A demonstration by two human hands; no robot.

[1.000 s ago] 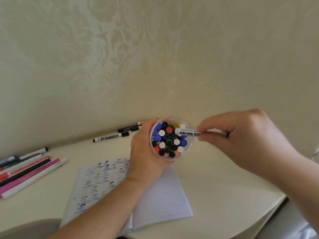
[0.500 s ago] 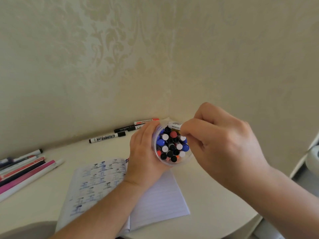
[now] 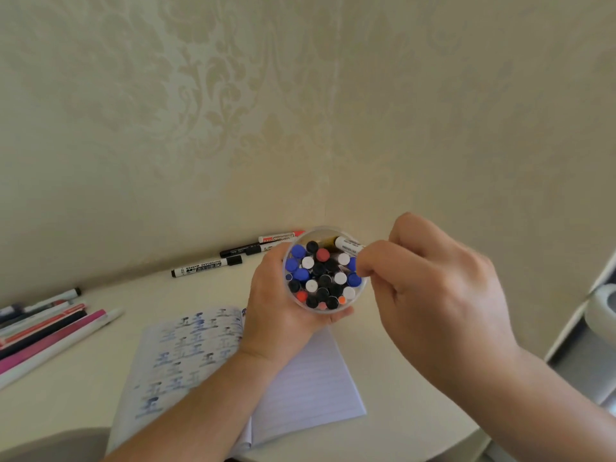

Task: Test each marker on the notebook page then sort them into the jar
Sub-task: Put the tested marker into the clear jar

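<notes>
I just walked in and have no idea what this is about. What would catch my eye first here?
The clear round plastic jar crammed with blue, black, white and red marker caps, held up at centre by the left hand. The right hand pinches a white marker at the jar's far rim. Beneath lies an open lined notebook with blue scribbles on its left page, and more pens lie at far left.

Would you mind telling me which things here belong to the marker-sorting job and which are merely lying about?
In the job:
- jar, gripped by left hand
- white marker, pinched by right hand
- notebook
- black-capped marker
- pens at left

Lying about:
- white object at right edge
</notes>
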